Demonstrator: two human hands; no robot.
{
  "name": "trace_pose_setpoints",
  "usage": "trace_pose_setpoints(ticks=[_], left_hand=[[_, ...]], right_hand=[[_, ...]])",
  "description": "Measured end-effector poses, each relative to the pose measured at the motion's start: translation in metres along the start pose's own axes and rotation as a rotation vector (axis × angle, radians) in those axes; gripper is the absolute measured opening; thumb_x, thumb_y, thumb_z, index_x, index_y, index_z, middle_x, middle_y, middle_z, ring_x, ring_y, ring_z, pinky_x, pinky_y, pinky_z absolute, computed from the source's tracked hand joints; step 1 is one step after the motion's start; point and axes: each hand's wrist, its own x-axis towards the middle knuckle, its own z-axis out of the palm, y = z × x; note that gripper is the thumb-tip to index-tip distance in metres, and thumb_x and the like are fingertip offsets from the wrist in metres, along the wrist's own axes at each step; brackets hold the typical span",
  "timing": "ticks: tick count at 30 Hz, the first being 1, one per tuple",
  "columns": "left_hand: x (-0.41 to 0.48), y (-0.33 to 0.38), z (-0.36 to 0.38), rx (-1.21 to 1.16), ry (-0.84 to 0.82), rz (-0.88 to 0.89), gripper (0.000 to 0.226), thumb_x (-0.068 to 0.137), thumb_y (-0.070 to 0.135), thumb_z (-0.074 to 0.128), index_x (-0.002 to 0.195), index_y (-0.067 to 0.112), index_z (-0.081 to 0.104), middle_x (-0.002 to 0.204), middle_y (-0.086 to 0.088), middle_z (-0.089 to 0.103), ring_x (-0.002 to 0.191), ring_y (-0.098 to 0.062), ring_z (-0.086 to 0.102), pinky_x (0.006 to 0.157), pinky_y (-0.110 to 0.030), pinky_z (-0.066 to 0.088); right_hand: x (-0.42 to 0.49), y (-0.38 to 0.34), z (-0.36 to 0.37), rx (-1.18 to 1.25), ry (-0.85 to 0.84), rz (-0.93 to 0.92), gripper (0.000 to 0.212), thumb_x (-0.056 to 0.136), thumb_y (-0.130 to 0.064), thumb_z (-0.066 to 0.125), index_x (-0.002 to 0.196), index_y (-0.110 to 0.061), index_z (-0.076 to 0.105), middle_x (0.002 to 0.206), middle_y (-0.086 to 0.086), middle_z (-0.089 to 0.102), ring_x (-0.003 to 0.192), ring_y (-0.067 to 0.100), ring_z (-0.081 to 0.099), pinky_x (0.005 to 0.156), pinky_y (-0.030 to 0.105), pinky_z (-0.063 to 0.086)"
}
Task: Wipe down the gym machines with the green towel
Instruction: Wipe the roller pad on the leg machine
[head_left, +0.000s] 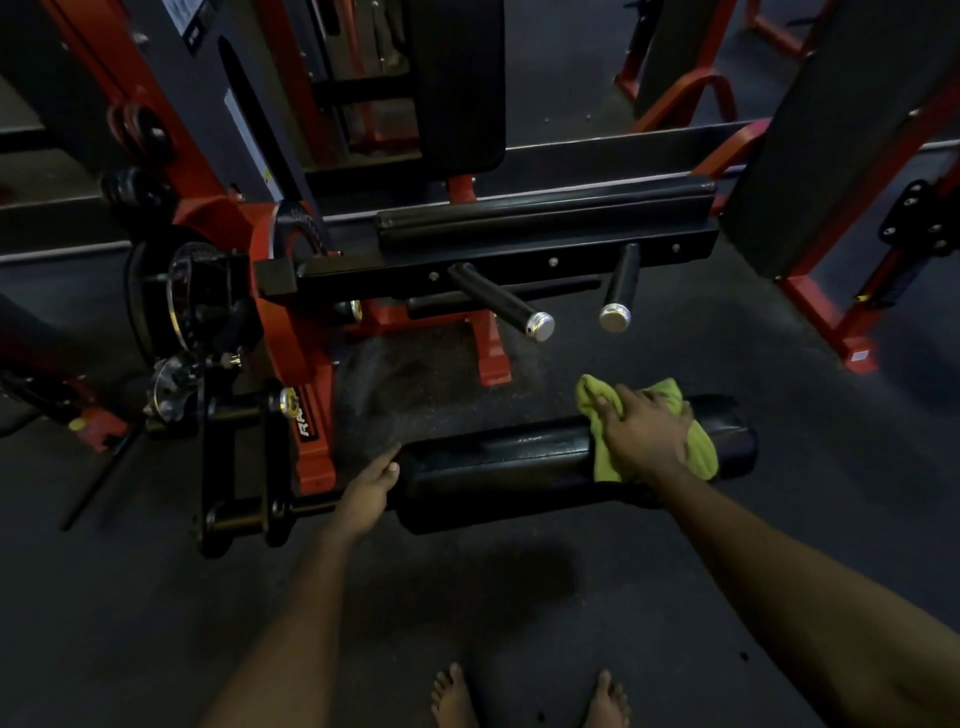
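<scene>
Pressing the green towel (698, 454) onto the black foam roller pad (493, 467), the right hand (644, 436) lies palm down near the pad's right end. Its fingers are laid flat over the cloth and bent only as far as the pad's curve makes them. They press rather than pinch, which suits a rubbing stroke along the padding. The towel is bunched under the palm and draped over the top of the roller, with a corner sticking out past the fingertips and another fold hanging down the near side.

The left hand (371, 488) rests at the opposite, left end of the same roller, fingers straight and close together, touching the end face and holding nothing. Judging by its place, it steadies the pad so it neither turns nor swings on its black arm (244, 512) under the wiping pressure.

The roller hangs low and near the person, whose bare feet (452, 696) stand just behind it on the dark rubber floor (779, 374). Beyond it sit the machine's red frame (291, 312), two black handles with chrome caps (540, 326) and a longer upper pad (545, 213), all well apart from the cloth.

The pad's middle shows a sheen, though whether it is damp I cannot tell. The stretch between the hands likely remains to be wiped.
</scene>
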Motion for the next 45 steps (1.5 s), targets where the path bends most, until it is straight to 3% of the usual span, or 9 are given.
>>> trace_pose_setpoints(ticks=[6,9,13,18,23,26,30,36,45], left_hand=[[-0.004,0.005,-0.011,0.201,-0.072,0.016,0.035,0.094,0.067,0.045,0.128,0.073,0.039,0.163,0.001,0.028,0.153,-0.021,0.018,0.126,-0.048,0.013],[-0.007,0.008,-0.013,0.315,-0.092,-0.006,0.044,0.104,0.055,0.039,0.148,0.054,0.033,0.161,0.005,0.027,0.154,-0.023,0.010,0.125,-0.043,-0.002],[0.015,-0.029,-0.029,0.283,-0.137,-0.029,0.069,0.060,0.099,0.049,0.125,0.079,0.038,0.156,0.008,0.042,0.149,-0.027,0.028,0.121,-0.052,0.024],[-0.001,-0.006,-0.035,0.326,-0.204,-0.003,0.067,0.061,0.100,0.046,0.124,0.081,0.035,0.157,0.010,0.040,0.149,-0.020,0.029,0.123,-0.053,0.017],[-0.013,0.012,-0.032,0.321,-0.178,0.010,0.058,0.097,0.057,0.054,0.149,0.034,0.044,0.149,0.006,0.048,0.143,-0.019,0.037,0.122,-0.049,0.021],[-0.011,0.011,-0.035,0.323,-0.178,-0.012,0.065,0.085,0.072,0.055,0.140,0.037,0.055,0.138,0.009,0.057,0.135,-0.018,0.045,0.119,-0.048,0.027],[-0.009,0.010,-0.030,0.350,-0.177,0.019,0.051,0.097,0.056,0.055,0.140,0.030,0.056,0.137,0.003,0.061,0.135,-0.021,0.049,0.110,-0.033,0.026],[-0.016,0.021,-0.031,0.462,-0.166,0.033,0.058,0.102,0.052,0.047,0.153,0.027,0.040,0.157,0.002,0.041,0.148,-0.020,0.030,0.118,-0.039,0.010],[-0.013,0.017,-0.035,0.388,-0.173,0.001,0.058,0.096,0.059,0.053,0.150,0.042,0.040,0.157,0.004,0.042,0.150,-0.024,0.026,0.120,-0.046,0.004]], right_hand=[[-0.023,-0.062,0.012,0.009,-0.017,-0.091,0.043,0.104,-0.055,0.031,0.127,-0.032,0.058,0.131,-0.002,0.067,0.126,0.028,0.054,0.113,0.064,0.019],[-0.032,-0.080,0.018,0.020,-0.033,-0.108,0.044,0.104,-0.055,0.031,0.131,-0.032,0.057,0.134,-0.004,0.065,0.129,0.026,0.052,0.113,0.066,0.020],[-0.045,-0.114,0.028,0.001,-0.045,-0.154,0.038,0.103,-0.053,0.031,0.123,-0.032,0.055,0.129,-0.005,0.067,0.127,0.027,0.053,0.109,0.069,0.023],[-0.066,-0.173,0.041,0.001,-0.124,-0.221,0.048,0.104,-0.055,0.028,0.139,-0.030,0.049,0.139,0.000,0.061,0.133,0.030,0.050,0.110,0.071,0.020],[-0.095,-0.201,0.054,0.085,-0.074,-0.276,0.054,0.101,-0.058,0.031,0.151,-0.037,0.032,0.153,0.000,0.048,0.144,0.028,0.037,0.114,0.073,0.013],[-0.119,-0.186,0.060,0.094,-0.070,-0.338,0.056,0.101,-0.065,0.025,0.155,-0.051,0.018,0.166,-0.005,0.027,0.154,0.027,0.016,0.115,0.073,0.002],[-0.107,-0.194,0.062,-0.013,-0.091,-0.271,0.058,0.098,-0.069,0.024,0.148,-0.043,0.040,0.159,-0.003,0.040,0.149,0.031,0.027,0.112,0.074,0.012],[-0.067,-0.218,0.057,-0.065,-0.229,-0.194,0.067,0.094,-0.071,0.027,0.143,-0.032,0.051,0.142,0.005,0.058,0.138,0.032,0.042,0.110,0.075,0.014],[-0.058,-0.123,0.048,-0.065,0.134,-0.146,0.053,0.087,-0.065,0.039,0.115,-0.029,0.066,0.122,-0.004,0.068,0.120,0.025,0.055,0.102,0.054,0.033]])
